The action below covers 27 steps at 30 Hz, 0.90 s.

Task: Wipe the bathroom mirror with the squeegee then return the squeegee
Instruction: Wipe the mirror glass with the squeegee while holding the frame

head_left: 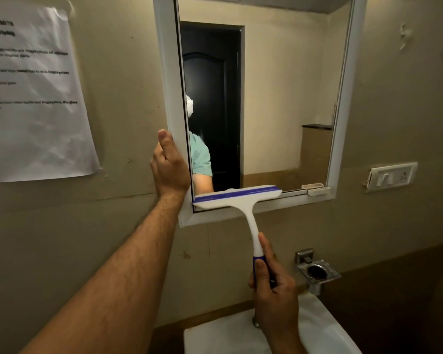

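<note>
The left hand grips the mirror's white frame at its left edge, thumb up along the outer face, fingers wrapped behind; the right hand is curled round the blue grip of the squeegee, well below the mirror's bottom rail. The squeegee's blade lies across the mirror's lower left corner, at the foot of the glass and overlapping the bottom rail; the stroke looks to be at its end. The risks, as judgements: the blade could ride onto the rail and leave a streak along the glass's lowest strip; lifted carelessly, it could drip toward the sink below the mirror; a sideways pass to the right could knock the small white tray on the mirror's bottom right rail.
</note>
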Available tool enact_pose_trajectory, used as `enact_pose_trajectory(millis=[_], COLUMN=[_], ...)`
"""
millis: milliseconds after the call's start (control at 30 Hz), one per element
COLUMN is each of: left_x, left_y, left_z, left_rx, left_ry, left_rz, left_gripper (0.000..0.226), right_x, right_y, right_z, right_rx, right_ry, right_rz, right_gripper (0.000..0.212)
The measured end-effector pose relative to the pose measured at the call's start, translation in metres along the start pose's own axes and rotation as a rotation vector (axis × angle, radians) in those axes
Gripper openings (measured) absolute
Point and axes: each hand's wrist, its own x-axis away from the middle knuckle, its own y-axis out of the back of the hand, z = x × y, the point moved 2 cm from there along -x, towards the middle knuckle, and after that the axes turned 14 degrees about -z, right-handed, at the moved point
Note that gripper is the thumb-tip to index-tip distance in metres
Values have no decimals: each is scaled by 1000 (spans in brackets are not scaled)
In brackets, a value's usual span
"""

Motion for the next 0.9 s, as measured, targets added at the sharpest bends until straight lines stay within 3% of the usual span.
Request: enact_pose_trajectory(millis=[333,567,767,900], left_x=[1,3,4,7], left_y=[0,0,-1,1], left_z=[1,-1,-1,-5], left_rx=[-22,-13,-14,-13], left_ry=[-8,4,9,5], left_rz=[-13,-27,-19,-24], left_gripper=[54,58,58,57], right_x=[-74,-43,-103,-113], right_y=[21,50,52,60], right_z=[24,-13,14,9], right_rx=[37,107,41,41], right_ry=[104,3,61,59], right_rz=[-150,-68,-179,-161], right_gripper=[46,47,42,41])
